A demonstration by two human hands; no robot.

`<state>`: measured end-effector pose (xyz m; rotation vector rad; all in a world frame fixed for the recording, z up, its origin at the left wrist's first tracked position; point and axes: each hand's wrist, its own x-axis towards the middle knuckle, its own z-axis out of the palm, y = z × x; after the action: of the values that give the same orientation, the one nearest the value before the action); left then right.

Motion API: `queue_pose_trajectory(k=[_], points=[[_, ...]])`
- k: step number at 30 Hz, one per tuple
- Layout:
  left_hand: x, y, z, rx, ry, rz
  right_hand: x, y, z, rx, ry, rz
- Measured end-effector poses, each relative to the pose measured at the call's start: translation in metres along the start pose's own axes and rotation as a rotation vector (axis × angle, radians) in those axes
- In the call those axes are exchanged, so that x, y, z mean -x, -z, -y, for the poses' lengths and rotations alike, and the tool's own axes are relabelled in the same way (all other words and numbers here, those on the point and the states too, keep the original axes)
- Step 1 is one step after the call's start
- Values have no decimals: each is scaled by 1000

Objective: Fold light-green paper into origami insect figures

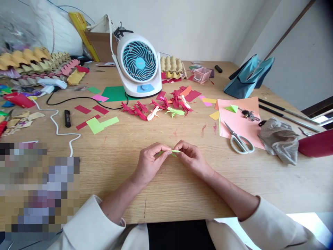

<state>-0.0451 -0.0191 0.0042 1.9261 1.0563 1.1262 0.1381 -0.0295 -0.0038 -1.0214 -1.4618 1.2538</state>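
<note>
Both hands meet over the near middle of the wooden table (114, 187), pinching a small light green folded paper (176, 151) between them. My left hand (153, 159) grips its left end with thumb and fingertips. On the other end, my right hand (191, 156) is closed too, thumb and fingers pressed together. Most of the paper is hidden by the fingers. Beyond the hands lies a cluster of folded red paper figures (137, 110), with a light green folded figure (175, 111) and a pale one (154, 113) among them.
A white fan (139, 66) stands at the back. To the right, white-handled scissors (240, 140) rest on pink paper (249, 130), near a blue bag (247, 78). Light green paper (97, 125), a black marker (67, 118) and a white cable (57, 125) lie left.
</note>
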Motion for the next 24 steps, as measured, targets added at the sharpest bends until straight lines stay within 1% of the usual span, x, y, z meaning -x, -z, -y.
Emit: queue_pose_trajectory(k=[4,6,12,16,18,24], points=[[-3,6,0,-55,-96,21,-2,8,12,-67,-90,131],[-4,8,0,-68,-135,44,-3,12,14,-82,-115,173],[-4,7,-2,-101,-172,100,-5,13,8,-70,-188,109],[-3,6,-2,-136,-170,73,-5,14,6,-7,-238,118],[-3,6,-2,-156,-185,67,-5,14,5,-11,-244,134],[-3,7,-2,-228,-241,94,-6,15,1,-43,-253,131]])
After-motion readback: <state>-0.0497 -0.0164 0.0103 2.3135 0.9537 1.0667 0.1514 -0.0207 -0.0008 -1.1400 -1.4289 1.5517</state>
